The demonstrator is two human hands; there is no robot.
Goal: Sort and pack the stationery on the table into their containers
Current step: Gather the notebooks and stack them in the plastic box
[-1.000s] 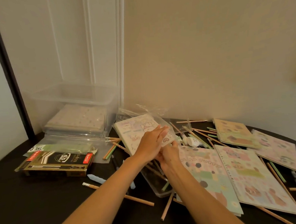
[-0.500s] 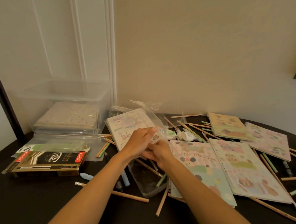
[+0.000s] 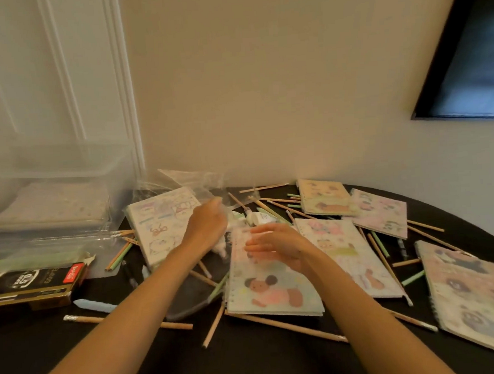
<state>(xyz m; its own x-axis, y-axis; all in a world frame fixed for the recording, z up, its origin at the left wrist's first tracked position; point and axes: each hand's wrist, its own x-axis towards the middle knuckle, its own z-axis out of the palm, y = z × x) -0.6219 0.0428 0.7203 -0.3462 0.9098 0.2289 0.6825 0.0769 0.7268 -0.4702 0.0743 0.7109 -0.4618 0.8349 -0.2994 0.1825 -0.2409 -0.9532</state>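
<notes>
A pack of pastel notebooks (image 3: 161, 224) in a clear plastic wrapper (image 3: 199, 184) lies tilted at the centre left of the black table (image 3: 250, 360). My left hand (image 3: 207, 224) is at the pack's right edge, fingers curled on the loose wrapper. My right hand (image 3: 275, 243) hovers with straight fingers over a spiral notebook with a bear (image 3: 272, 289). Several wooden and green pencils (image 3: 289, 326) lie scattered around and under the notebooks. The view is blurred.
A clear storage box (image 3: 54, 169) holding notebooks stands at the back left. In front of it lies a black pen box (image 3: 34, 282). More notebooks (image 3: 380, 213) spread to the right, one (image 3: 475, 294) near the table edge. A white bottle (image 3: 259, 218) lies behind my hands.
My hands have come apart: the right hand let go of the pack and moved right over the bear notebook. The left hand stays at the wrapper. The view swung right.
</notes>
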